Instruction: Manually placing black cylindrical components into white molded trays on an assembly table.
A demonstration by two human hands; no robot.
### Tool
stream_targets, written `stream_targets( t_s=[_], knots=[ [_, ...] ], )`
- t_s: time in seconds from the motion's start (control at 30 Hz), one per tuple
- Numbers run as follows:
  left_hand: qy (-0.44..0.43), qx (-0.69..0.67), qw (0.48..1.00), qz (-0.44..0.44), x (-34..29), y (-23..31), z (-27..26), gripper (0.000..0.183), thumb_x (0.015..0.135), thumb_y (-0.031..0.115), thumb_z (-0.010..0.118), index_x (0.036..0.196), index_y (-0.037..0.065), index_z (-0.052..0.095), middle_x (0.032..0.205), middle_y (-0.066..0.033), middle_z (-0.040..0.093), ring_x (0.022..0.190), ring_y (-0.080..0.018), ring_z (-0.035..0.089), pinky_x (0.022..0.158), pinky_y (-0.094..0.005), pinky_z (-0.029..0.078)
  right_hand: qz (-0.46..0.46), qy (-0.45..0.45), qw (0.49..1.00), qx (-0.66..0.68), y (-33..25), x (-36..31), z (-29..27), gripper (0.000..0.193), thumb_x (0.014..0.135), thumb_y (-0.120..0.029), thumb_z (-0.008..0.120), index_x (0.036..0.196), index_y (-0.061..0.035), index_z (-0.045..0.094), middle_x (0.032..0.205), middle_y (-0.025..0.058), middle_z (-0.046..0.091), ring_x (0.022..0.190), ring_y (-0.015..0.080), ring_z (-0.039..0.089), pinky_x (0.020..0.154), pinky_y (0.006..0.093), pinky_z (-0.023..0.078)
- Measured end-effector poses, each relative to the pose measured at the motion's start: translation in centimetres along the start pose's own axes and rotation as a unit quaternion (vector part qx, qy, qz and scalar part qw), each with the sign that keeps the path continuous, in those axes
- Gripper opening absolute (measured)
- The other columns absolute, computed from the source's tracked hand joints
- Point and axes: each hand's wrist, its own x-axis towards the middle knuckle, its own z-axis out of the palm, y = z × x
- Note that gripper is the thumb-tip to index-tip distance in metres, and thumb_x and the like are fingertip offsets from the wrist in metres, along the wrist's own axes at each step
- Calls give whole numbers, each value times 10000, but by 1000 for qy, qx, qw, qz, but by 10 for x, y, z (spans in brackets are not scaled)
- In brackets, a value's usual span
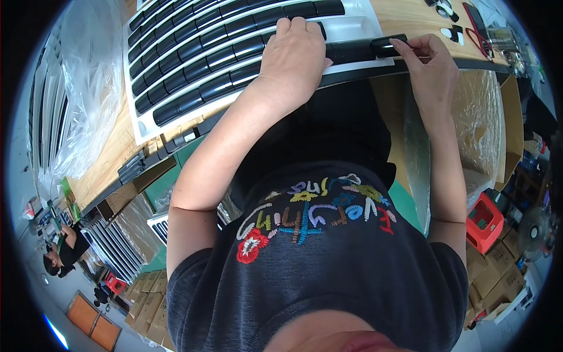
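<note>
A white tray [353, 28] on the wooden table holds several rows of glossy black rounded pieces [226, 54]. In the nearest row, at the tray's right end, a glossy black piece [387, 46] sits slightly tilted and raised, pinched at its right end between the thumb and fingers of my right hand [433, 66]. My left hand [293, 64] lies over the middle of the near rows, back upward, fingers curled down. Its fingertips are hidden, so what they grip cannot be made out; a black piece shows just beside them. The thumb points right, close to the nearest row.
Red-handled scissors [478, 42] and small black-and-white parts [453, 34] lie on the table at the right. Clear plastic film [94, 88] covers stacked trays at the left. A red stool [485, 222] and cardboard boxes [498, 270] stand lower right. Another person [67, 243] is far left.
</note>
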Motion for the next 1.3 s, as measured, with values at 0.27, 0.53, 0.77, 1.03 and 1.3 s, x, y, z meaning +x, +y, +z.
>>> stream_targets(
  t_s=[0.27, 0.53, 0.77, 1.03, 1.3],
  knots=[
    [22, -20, 1000, 6, -6, 2, 9, 332, 884, 149, 706, 1134, -48, 610, 1072, -205, 589, 1013, -284, 551, 880, -368, 505, -22, 20, 1000, -3, 6, -2, -3, 227, 867, -229, 762, 875, -10, 704, 752, 24, 675, 683, 83, 606, 672, 235, 468],
    [30, 2, 996, 89, 1, -9, 4, 268, 930, 82, 621, 1186, 157, 586, 1049, -119, 494, 949, -240, 491, 810, -355, 453, -28, 10, 999, -21, 3, -2, -5, 218, 875, -220, 754, 880, -7, 710, 748, 33, 684, 682, 79, 606, 657, 241, 470],
    [68, -226, 970, 53, 0, -2, -30, 188, 831, 56, 705, 978, 29, 591, 919, -145, 593, 891, -294, 572, 774, -380, 476, -4, 9, 1000, -16, 11, 0, 1, 257, 874, -267, 756, 882, -14, 717, 753, 43, 690, 670, 73, 606, 651, 236, 472],
    [220, -678, 696, -91, -44, -29, -16, 307, 855, 47, 757, 1109, 23, 586, 992, -55, 699, 771, -78, 650, 660, -193, 508, -53, -45, 996, 62, 14, -5, 42, 343, 852, -355, 752, 854, -14, 729, 868, 22, 605, 791, 133, 561, 739, 257, 420],
    [82, -659, 744, -80, -71, -4, -8, 276, 911, 102, 706, 1138, 21, 573, 1002, -26, 644, 899, -73, 603, 842, -218, 484, -126, -53, 991, 1, -49, -19, 26, 297, 1002, -276, 553, 956, -27, 708, 891, 75, 561, 833, 180, 553, 768, 295, 419]
  ],
)
